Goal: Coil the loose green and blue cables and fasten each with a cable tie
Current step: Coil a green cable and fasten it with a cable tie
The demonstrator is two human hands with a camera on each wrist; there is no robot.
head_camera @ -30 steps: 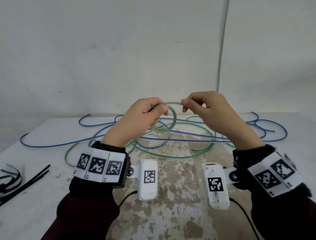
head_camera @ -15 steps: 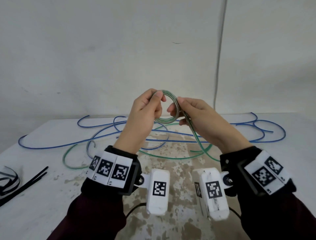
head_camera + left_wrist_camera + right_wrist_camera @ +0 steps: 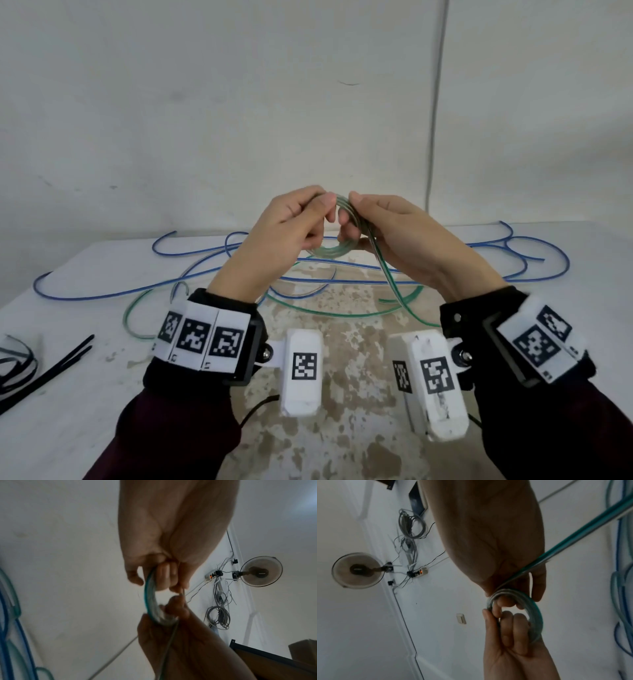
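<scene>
A small coil of green cable (image 3: 337,246) is held in the air above the table between both hands. My left hand (image 3: 320,214) pinches its top left side, fingers curled through the ring. On the right side my right hand (image 3: 352,214) grips it, and the loose green strand (image 3: 390,281) runs under this hand down to the table. The left wrist view shows the coil (image 3: 150,599) between my left fingers (image 3: 164,574) and the right hand below. The right wrist view shows the coil (image 3: 532,615) and the taut strand (image 3: 573,536). The blue cable (image 3: 102,291) lies loose across the table.
Several black cable ties (image 3: 37,373) lie at the table's left edge. More green cable (image 3: 137,308) loops on the worn white table (image 3: 342,428) under the hands. A wall stands close behind the table.
Both hands have risen and drawn close together. The coil has turned from facing me to nearly edge-on, and the right hand has brought the loose strand up against it.
</scene>
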